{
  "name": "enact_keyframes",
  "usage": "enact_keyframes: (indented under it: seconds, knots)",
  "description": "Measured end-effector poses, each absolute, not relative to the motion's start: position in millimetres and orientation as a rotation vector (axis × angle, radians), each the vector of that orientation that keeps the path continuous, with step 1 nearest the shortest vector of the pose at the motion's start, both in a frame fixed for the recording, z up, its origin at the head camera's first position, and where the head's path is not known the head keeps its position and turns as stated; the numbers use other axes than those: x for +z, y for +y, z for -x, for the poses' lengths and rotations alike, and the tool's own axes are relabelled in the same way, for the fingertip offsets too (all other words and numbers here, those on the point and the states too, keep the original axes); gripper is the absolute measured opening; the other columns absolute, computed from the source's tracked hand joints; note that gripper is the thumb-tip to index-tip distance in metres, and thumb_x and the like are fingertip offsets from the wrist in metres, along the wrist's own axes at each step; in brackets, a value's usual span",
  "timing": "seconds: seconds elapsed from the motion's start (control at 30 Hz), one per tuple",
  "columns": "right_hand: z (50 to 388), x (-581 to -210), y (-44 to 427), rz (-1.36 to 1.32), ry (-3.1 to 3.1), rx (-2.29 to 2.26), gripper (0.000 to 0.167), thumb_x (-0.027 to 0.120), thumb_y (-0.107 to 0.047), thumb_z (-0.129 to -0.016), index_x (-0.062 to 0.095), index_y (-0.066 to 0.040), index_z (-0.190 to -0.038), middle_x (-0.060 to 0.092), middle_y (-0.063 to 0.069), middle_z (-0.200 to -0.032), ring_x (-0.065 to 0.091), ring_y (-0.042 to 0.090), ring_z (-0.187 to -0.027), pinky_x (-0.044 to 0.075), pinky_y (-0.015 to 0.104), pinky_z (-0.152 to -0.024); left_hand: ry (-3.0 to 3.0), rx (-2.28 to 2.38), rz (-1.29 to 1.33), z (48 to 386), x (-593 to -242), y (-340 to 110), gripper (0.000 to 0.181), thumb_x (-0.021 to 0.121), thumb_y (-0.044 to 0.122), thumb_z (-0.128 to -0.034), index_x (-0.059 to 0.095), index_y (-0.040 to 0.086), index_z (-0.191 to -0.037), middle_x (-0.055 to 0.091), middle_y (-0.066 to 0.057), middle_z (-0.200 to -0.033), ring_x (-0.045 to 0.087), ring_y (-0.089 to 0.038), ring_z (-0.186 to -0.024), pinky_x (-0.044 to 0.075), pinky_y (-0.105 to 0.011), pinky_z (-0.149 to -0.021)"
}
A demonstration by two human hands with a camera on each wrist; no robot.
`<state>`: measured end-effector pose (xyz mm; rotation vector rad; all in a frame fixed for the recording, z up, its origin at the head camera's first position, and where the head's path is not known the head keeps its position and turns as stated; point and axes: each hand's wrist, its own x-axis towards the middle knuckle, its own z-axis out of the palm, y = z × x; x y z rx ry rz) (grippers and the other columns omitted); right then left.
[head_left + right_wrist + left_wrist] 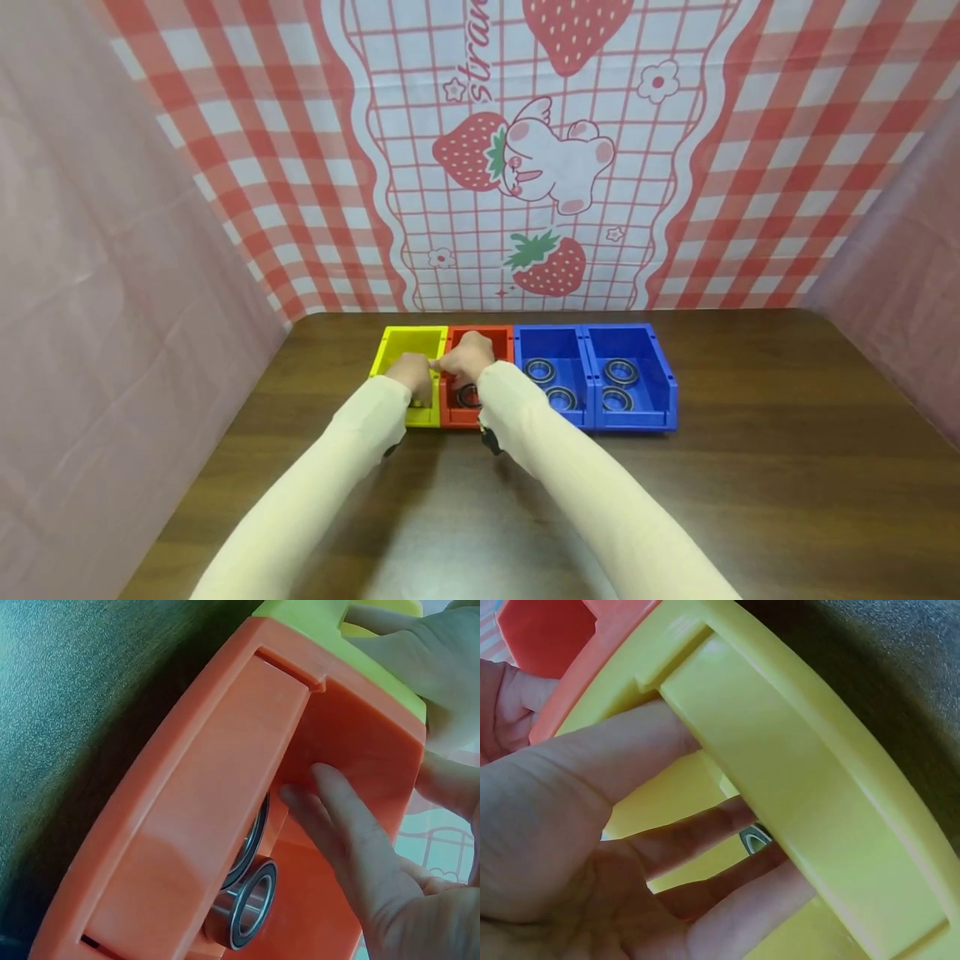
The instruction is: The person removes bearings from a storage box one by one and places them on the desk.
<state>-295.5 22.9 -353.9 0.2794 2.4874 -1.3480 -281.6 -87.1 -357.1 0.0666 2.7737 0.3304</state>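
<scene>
My left hand (412,375) reaches into the yellow bin (416,340). In the left wrist view its fingers (694,832) pass behind the bin's front lip, which hides the tips. Between them shows part of a dark-rimmed ring (756,838), apparently a bearing; whether the hand grips it I cannot tell. My right hand (468,358) is over the red bin (504,340), its thumb across the wall beside the yellow bin. Two fairly straight fingers (352,817) extend inside the red bin, apart from a ball bearing (253,904) that leans near another bearing (251,847) behind the front lip.
Two blue bins (551,335) adjoin the red one on the right. Each contains two bearings, such as one bearing (538,371) and another bearing (621,372). All bins stand in a row on the brown wooden table (750,467), before a strawberry-patterned cloth (555,167).
</scene>
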Motion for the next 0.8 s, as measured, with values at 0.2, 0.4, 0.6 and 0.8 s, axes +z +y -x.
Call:
enact_keyframes:
  seconds: [0.2, 0.4, 0.6, 0.8]
  knots:
    - [296.2, -354.4, 23.7, -0.289, 2.476, -1.342, 0.040, 0.083, -0.019, -0.074, 0.062, 0.003, -0.100, 0.067, 0.020, -0.100, 0.073, 0.026, -0.066, 0.059, 0.033, -0.066, 2.795, 0.334, -0.094, 281.5, -360.3, -88.6, 0.024, 0.076, 0.000, -0.0707, 0.072, -0.004, -0.094, 0.066, -0.019, -0.109, 0.049, -0.019, -0.069, 0.042, -0.023, -0.052]
    - [296.9, -354.1, 24.1, -0.290, 2.478, -1.330, 0.039, 0.082, -0.019, -0.074, 0.061, 0.003, -0.099, 0.067, 0.018, -0.098, 0.073, 0.025, -0.064, 0.059, 0.033, -0.065, 2.800, 0.359, -0.132, 280.5, -362.4, -89.1, 0.031, 0.074, 0.000, -0.0732, 0.070, -0.004, -0.103, 0.065, -0.016, -0.102, 0.049, -0.020, -0.070, 0.041, -0.022, -0.052]
    - [295.9, -354.9, 23.7, -0.273, 2.499, -1.314, 0.037, 0.083, -0.020, -0.074, 0.062, 0.002, -0.095, 0.066, 0.016, -0.090, 0.072, 0.024, -0.064, 0.059, 0.032, -0.064, 2.806, 0.367, -0.132, 279.5, -365.5, -89.9, 0.033, 0.074, -0.001, -0.0736, 0.069, -0.004, -0.106, 0.064, -0.017, -0.099, 0.048, -0.020, -0.070, 0.040, -0.023, -0.052]
    - [295.2, -356.9, 24.9, -0.250, 2.523, -1.298, 0.036, 0.081, -0.022, -0.076, 0.062, 0.002, -0.095, 0.064, 0.014, -0.087, 0.071, 0.022, -0.062, 0.059, 0.032, -0.062, 2.837, 0.314, -0.179, 279.9, -367.8, -89.6, 0.028, 0.075, 0.000, -0.0715, 0.070, -0.006, -0.099, 0.067, -0.017, -0.103, 0.047, -0.022, -0.075, 0.042, -0.025, -0.057]
